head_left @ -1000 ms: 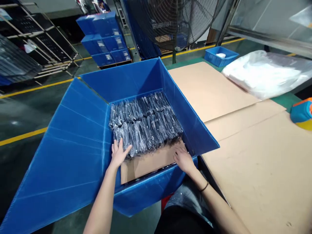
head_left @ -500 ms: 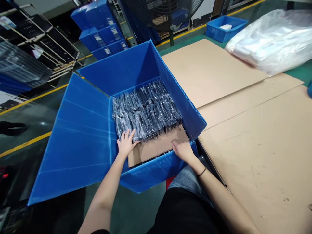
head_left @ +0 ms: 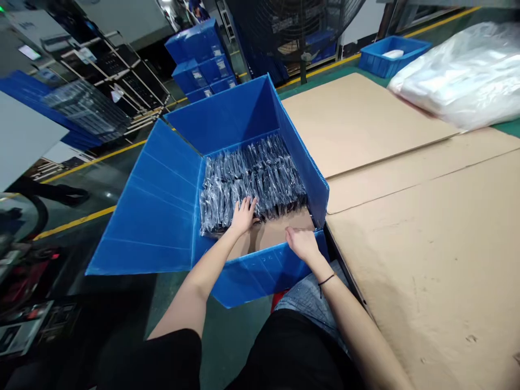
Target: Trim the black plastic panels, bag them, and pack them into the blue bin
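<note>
A blue corrugated plastic box (head_left: pixel 252 279) stands open in front of me. Inside it, dark items in clear plastic bags (head_left: pixel 254 170) stand packed in two rows, beside a brown cardboard sheet (head_left: pixel 270 234) at the near side. My left hand (head_left: pixel 244 216) rests with fingers stretched out on the near row of bagged items, about its middle. My right hand (head_left: pixel 301 242) is closed over the near wall's top edge, close to the right corner; its fingertips are partly hidden.
Large cardboard sheets (head_left: pixel 422 238) cover the table on my right. Beyond lie a small blue bin (head_left: pixel 394 57) and a heap of clear plastic bags (head_left: pixel 463 76). A fan (head_left: pixel 300 24), stacked blue boxes (head_left: pixel 201 59) and racks (head_left: pixel 117 70) stand behind. An open flap (head_left: pixel 154 211) juts left.
My left hand has moved right along the bagged items, from the near left corner to about the middle. My right hand stays at the near edge. The view has shifted slightly.
</note>
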{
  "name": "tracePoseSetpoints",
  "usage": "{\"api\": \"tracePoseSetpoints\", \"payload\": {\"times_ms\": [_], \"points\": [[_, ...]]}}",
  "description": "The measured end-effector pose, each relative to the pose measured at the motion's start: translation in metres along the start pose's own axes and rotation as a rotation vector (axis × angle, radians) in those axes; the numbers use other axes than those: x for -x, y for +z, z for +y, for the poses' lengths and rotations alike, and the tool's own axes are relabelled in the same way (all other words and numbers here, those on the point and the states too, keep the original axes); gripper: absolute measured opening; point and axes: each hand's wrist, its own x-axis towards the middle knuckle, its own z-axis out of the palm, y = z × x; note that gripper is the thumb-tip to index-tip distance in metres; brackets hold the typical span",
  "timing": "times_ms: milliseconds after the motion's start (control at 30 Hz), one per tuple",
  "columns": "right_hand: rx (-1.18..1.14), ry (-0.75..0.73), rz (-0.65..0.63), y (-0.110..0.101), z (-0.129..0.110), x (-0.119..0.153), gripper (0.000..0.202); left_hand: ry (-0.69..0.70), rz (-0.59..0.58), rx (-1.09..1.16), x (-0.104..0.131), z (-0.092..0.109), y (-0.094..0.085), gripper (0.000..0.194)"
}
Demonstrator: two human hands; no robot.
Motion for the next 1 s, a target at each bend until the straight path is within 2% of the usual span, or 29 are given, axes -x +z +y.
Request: {"api": "tracePoseSetpoints", "payload": {"times_ms": [100, 200, 400, 600, 700, 767, 867, 933, 1000], "points": [[0.011, -0.002, 0.006, -0.001, 0.0, 0.002, 0.027, -0.03, -0.015, -0.019, -0.007, -0.009, 0.0, 0.073], [0.017, -0.004, 0.014, -0.001, 0.0, 0.002, 0.027, -0.056, -0.012, -0.035, -0.009, -0.011, -0.001, 0.077], [0.028, -0.012, 0.033, 0.002, 0.0, 0.002, 0.027, -0.031, 0.015, -0.066, -0.01, 0.011, -0.002, 0.098], [0.034, -0.012, 0.047, 0.003, 0.0, 0.001, 0.026, -0.019, 0.023, -0.073, -0.025, 0.013, 0.002, 0.083], [0.03, -0.015, 0.051, 0.003, 0.0, 0.001, 0.026, -0.024, 0.053, -0.076, -0.025, 0.014, 0.001, 0.084], [0.025, -0.017, 0.055, 0.003, 0.0, 0.001, 0.026, 0.001, 0.09, -0.079, -0.019, 0.022, -0.003, 0.09], [0.021, -0.019, 0.065, 0.005, -0.001, 0.0, 0.026, 0.14, 0.129, -0.081, -0.012, 0.044, -0.007, 0.09], [0.023, -0.023, 0.071, 0.007, 0.0, 0.0, 0.026, 0.215, 0.144, -0.082, -0.016, 0.058, -0.007, 0.084], [0.029, -0.029, 0.075, 0.008, 0.0, 0.0, 0.026, 0.217, 0.157, -0.082, -0.029, 0.064, -0.005, 0.079]]}}
